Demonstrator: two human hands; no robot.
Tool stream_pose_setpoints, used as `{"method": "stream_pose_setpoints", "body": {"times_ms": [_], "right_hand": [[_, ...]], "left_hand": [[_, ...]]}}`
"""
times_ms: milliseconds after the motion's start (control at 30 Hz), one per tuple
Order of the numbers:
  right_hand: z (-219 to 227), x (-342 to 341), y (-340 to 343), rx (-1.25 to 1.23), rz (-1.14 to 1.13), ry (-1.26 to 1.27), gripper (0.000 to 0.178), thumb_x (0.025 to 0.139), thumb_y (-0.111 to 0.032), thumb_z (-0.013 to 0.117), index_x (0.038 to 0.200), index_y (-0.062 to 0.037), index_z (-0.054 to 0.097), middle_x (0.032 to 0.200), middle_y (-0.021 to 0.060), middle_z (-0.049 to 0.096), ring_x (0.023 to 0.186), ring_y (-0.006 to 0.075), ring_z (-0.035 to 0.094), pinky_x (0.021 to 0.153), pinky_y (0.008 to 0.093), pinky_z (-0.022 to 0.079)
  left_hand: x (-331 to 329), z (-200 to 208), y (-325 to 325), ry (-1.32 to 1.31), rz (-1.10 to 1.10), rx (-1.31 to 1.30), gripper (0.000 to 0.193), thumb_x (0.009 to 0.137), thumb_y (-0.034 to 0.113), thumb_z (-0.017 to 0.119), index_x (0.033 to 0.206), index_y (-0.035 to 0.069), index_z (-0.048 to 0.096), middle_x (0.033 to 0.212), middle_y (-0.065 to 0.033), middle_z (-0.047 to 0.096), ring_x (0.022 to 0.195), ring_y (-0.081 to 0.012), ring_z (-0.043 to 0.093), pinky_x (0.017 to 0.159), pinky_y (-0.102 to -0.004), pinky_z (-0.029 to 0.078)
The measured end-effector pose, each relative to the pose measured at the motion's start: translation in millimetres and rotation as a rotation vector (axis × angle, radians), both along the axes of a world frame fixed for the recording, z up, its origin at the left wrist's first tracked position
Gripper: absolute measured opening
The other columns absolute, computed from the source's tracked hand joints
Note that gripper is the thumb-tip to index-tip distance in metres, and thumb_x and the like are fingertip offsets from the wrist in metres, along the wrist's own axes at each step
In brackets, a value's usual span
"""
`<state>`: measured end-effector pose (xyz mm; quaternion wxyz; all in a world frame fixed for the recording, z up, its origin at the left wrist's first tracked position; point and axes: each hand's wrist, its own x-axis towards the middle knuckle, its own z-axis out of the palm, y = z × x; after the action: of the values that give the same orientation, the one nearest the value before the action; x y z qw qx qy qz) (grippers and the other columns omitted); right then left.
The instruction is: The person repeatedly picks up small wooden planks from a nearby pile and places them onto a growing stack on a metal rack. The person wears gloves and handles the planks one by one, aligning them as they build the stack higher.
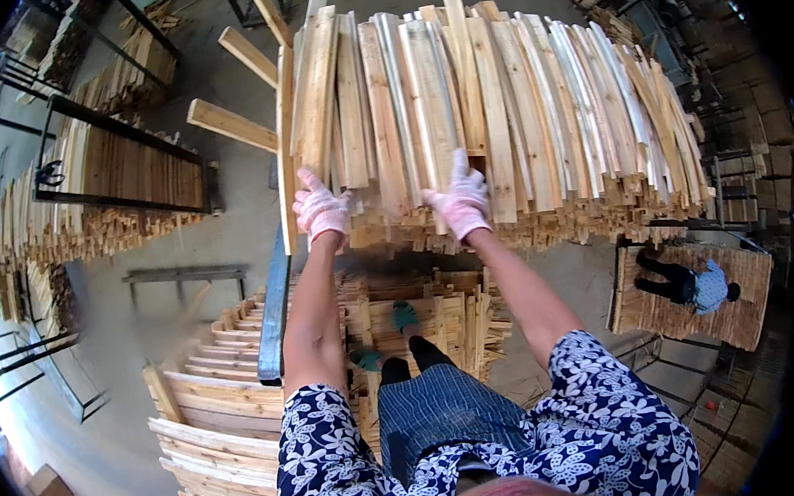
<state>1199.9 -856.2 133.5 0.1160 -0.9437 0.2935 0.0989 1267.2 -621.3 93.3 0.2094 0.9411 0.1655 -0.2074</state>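
Seen from the head camera, a person in a blue floral top and pink-and-white work gloves is standing on a low heap of sawn timber and reaching up to a tall stack of pale wood slats (498, 109) that is filling the frame from eleven o'clock round to three. The left hand (321, 207) is pressing against the near ends of the slats at the stack's left corner, at about eleven o'clock, fingers spread and flat, a released grip rather than a clenched one. The right hand (461, 201) is resting at twelve o'clock on the end of one slat, fingers curled over its top edge; whether that grip is truly closing round the piece cannot be told. Several loose boards (230, 123) are jutting out from the stack's upper left, towards ten o'clock. A dark metal rail (274, 304) is running down beside the left forearm. More stacked lumber on racks (121, 172) is standing at nine o'clock, and another worker (689, 286) is bending over a flat pallet of wood at three o'clock. The risk, judging from here, is that pulling or shoving one slat is loosening its neighbours, since the ends are lying uneven and unbound; pieces could be sliding down onto the arms or feet, and the footing on the uneven boards below (223, 411) looks unsteady.
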Motion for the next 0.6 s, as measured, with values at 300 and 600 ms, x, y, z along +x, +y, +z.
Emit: {"method": "stream_pose_setpoints", "body": {"times_ms": [300,600], "right_hand": [[19.4,25.7,0.8,-0.063,-0.036,0.271,0.128,0.079,-0.052,0.078,0.163,-0.0083,-0.009,0.14,0.0291,0.045,0.125,0.0433,0.052,0.104,0.0546,0.046],[61.8,14.6,-29.9,0.744,-0.136,0.025,0.127,0.078,-0.034,0.083,0.163,-0.0085,-0.007,0.156,0.0354,0.031,0.131,0.0366,0.052,0.109,0.0505,0.046]], "left_hand": [[16.3,0.3,12.0,0.028,-0.038,0.044,0.109,0.086,0.042,0.078,0.161,0.015,0.004,0.134,-0.0288,0.054,0.117,-0.0433,0.062,0.088,-0.0548,0.057],[-7.2,85.7,-1.2,0.143,0.035,-0.34,0.105,0.088,0.032,0.075,0.16,0.007,0.004,0.126,-0.027,0.058,0.108,-0.0342,0.066,0.085,-0.05,0.059]]}}
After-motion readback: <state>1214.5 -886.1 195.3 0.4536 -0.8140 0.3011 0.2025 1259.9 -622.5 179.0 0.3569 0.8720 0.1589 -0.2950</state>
